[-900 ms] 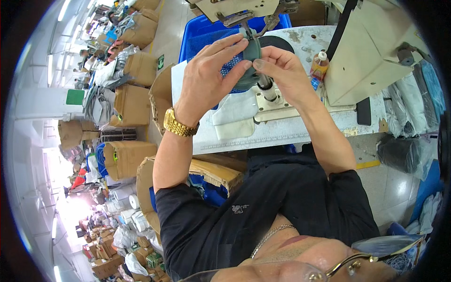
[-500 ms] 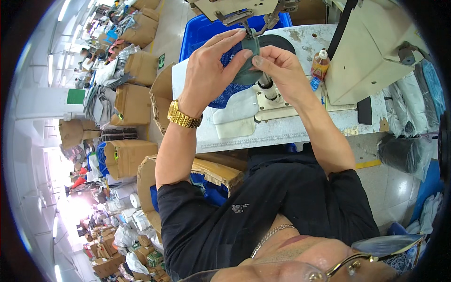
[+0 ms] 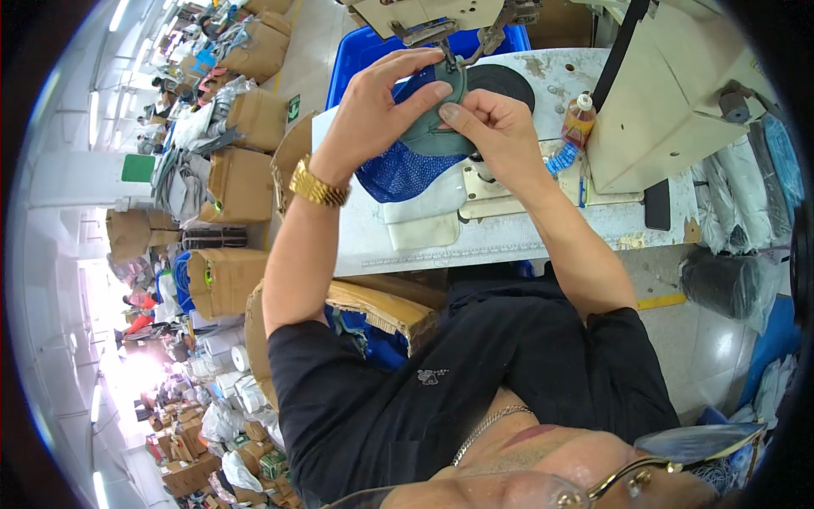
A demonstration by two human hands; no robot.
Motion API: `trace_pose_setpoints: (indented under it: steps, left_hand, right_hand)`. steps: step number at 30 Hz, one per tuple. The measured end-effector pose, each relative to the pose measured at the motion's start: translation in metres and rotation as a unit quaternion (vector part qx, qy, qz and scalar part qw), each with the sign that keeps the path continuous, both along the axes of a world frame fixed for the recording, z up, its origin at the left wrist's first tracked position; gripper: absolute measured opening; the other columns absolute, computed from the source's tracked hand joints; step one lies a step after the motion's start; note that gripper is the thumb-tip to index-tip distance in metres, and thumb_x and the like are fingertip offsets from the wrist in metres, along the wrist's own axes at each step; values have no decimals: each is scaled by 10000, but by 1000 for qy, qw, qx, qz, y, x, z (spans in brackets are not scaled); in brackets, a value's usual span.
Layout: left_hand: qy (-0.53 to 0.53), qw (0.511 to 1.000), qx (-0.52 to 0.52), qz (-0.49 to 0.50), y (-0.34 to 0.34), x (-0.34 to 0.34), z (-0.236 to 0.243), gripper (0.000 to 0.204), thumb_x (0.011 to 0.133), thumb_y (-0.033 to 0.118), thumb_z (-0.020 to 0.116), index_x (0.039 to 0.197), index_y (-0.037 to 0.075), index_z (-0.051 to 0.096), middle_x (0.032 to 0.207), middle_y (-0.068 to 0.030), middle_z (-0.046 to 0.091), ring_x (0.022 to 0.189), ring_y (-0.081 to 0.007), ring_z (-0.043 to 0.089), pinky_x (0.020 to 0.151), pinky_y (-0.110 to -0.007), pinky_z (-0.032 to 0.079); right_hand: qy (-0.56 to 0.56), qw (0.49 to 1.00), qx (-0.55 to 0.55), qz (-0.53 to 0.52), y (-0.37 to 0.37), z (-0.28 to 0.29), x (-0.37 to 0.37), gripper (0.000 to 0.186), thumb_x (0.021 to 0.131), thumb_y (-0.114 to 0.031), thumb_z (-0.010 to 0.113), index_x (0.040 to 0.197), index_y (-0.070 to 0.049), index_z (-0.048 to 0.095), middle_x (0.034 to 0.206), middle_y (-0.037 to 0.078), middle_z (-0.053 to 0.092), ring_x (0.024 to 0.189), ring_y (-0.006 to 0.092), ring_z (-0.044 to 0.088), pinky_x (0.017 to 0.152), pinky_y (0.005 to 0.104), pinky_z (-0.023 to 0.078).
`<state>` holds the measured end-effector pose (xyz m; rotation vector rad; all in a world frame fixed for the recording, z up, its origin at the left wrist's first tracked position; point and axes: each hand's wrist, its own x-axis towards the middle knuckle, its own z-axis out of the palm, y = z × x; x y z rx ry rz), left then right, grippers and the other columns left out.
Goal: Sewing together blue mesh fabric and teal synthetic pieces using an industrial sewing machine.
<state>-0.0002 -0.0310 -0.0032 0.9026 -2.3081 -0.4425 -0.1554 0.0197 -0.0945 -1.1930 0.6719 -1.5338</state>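
Observation:
A curved green piece (image 3: 432, 137) joined to blue mesh (image 3: 407, 174) sits under the needle area of a sewing machine (image 3: 424, 15); it looks like part of a cap. My left hand (image 3: 373, 106) holds it from the left, its thumb pressed on the green part and its fingers reaching up beside the presser foot (image 3: 450, 61). On the other side, my right hand (image 3: 500, 127) pinches the green edge between thumb and fingers. Blue mesh hangs down below my left palm. The fingertips on the underside are hidden.
Behind the machine stands a blue bin (image 3: 348, 64). To the right on the white table (image 3: 356, 254) are a bottle (image 3: 579, 119), a dark phone-like slab (image 3: 657, 205) and the machine's body (image 3: 670, 110). Cardboard boxes (image 3: 225, 280) line the left.
The green piece has turned and tilted, showing more of its face and of the blue mesh. My left wrist has shifted left and slightly down; my right thumb has moved left across the green part.

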Motion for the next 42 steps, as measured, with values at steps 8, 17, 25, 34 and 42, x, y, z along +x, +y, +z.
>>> trace_pose_setpoints:
  steps: [8, 17, 25, 34, 42]
  left_hand:
    - [-33, 990, 106, -82, -27, 10, -7, 454, 901, 307, 659, 1265, 43, 586, 1203, -120, 628, 1025, -165, 599, 859, -288, 488]
    - [30, 967, 223, -120, -33, 8, -18, 452, 967, 290, 571, 1335, 32, 519, 1233, -77, 604, 1074, -135, 561, 945, -275, 447]
    - [92, 969, 204, -109, -18, -2, -29, 395, 993, 276, 518, 1316, 50, 529, 1205, -76, 568, 1089, -166, 534, 951, -287, 427]
    - [141, 982, 119, -48, -7, -13, -41, 363, 995, 263, 505, 1277, 41, 556, 1112, -96, 533, 1024, -187, 531, 916, -290, 425]
    - [144, 987, 63, -15, 7, -18, -41, 420, 965, 245, 549, 1301, -3, 497, 1199, -134, 507, 1095, -236, 518, 963, -330, 410]
  right_hand:
    - [60, 995, 17, -71, 1, 7, 1, 303, 900, -260, 668, 717, -20, 642, 556, -55, 521, 522, 13, 397, 463, 207, 277]
    - [126, 987, 2, -96, -10, 8, -8, 346, 877, -303, 676, 672, -28, 633, 531, -39, 475, 519, 29, 383, 464, 244, 285]
    - [130, 991, -12, -7, -20, 17, -29, 300, 882, -280, 674, 716, -32, 652, 566, -77, 463, 534, 14, 372, 475, 217, 269]
    - [202, 978, -41, 36, -35, 27, -52, 266, 874, -264, 681, 713, -56, 638, 597, -97, 433, 567, 12, 364, 499, 216, 261]
    - [158, 985, -31, 64, -40, 21, -57, 187, 878, -218, 662, 794, -51, 673, 686, -79, 532, 642, 6, 435, 569, 198, 325]
